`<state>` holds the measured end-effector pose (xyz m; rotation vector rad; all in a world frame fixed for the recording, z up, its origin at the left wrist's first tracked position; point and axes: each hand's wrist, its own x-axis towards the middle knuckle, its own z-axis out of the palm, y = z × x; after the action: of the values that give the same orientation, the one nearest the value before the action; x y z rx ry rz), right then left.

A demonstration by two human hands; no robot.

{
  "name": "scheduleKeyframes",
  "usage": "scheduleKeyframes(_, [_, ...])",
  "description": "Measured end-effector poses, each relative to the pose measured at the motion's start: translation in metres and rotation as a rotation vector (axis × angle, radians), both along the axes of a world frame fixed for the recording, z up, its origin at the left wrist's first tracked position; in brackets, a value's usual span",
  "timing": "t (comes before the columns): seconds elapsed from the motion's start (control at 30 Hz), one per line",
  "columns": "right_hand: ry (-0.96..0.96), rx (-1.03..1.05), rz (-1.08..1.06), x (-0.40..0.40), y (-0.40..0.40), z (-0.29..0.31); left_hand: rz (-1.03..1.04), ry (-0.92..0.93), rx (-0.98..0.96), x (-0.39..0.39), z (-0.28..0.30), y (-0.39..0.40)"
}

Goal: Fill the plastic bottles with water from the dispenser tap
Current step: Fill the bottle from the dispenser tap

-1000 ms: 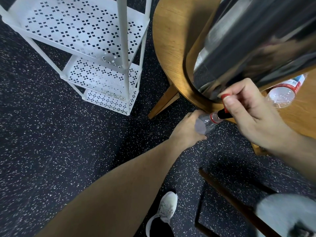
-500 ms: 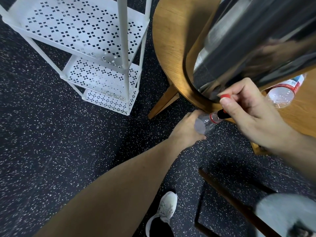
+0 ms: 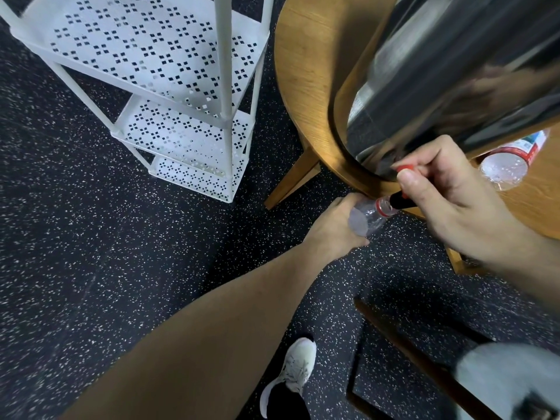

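Nothing has shifted since a second ago, left hand (image 3: 330, 228) grip wrapped round plastic bottle (image 3: 374, 213) below desk (image 3: 306, 71) edge, its mouth at black tap (image 3: 401, 203), right hand (image 3: 457, 198) grip pinching red tap lever (image 3: 404, 168), steel dispenser (image 3: 454, 71) on desk, second bottle (image 3: 512, 162) lying beside it

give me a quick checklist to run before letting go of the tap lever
1. Bottle mouth under the tap spout: ok, its red neck ring meets the black spout.
2. Left hand grip on the bottle: ok, fingers wrap its body.
3. Right hand on the red lever: ok, thumb and fingers pinch it.
4. Water level in the bottle: cannot tell, the hand hides most of it.
5. Spill on the floor: cannot tell, the speckles mask drops.
6. Next bottle ready: ok, lying on the table.
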<state>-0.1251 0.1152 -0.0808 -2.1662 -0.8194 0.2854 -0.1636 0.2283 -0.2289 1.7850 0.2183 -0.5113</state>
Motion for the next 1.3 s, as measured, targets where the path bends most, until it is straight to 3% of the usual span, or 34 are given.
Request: scheduleKeyframes(1.3, [0.041,-0.047,0.018,-0.0001,-0.0005,0.0008,-0.010,-0.016,0.030,0.0016,-0.0037,-0.0009])
